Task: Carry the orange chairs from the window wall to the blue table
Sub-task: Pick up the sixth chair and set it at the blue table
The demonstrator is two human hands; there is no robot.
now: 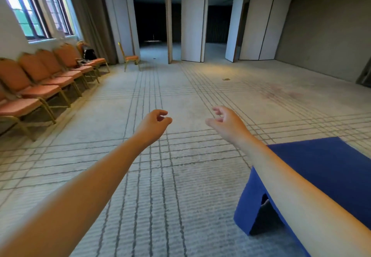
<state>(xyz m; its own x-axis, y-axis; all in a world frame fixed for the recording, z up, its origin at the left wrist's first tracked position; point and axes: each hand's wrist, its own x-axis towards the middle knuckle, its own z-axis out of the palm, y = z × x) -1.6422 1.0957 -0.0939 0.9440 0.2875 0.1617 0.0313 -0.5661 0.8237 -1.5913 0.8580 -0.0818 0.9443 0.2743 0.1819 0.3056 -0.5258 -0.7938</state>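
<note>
Head view: both hands empty, chairs along the window wall

Far left: I log a row of orange chairs (46,80) side by side under the window (30,6), seats facing the room. A black bag (89,54) sits on the farthest seat of the row. One more orange chair (130,58) stands apart, near the partition panels.

Centre: left hand (154,125) stretched forward over the carpet (180,196). Fingers loosely curled, thumb tip close to the forefinger, nothing between them, touching nothing.

Right of it: right hand (226,122), also held out at about the same height. Fingers slack and half bent, slightly spread, thumb pointing inward; it grips nothing.

Lower right: blue table (321,166), draped in blue cloth, its corner under my view of the right forearm. Well apart from the chair row, with bare carpet between.
</note>
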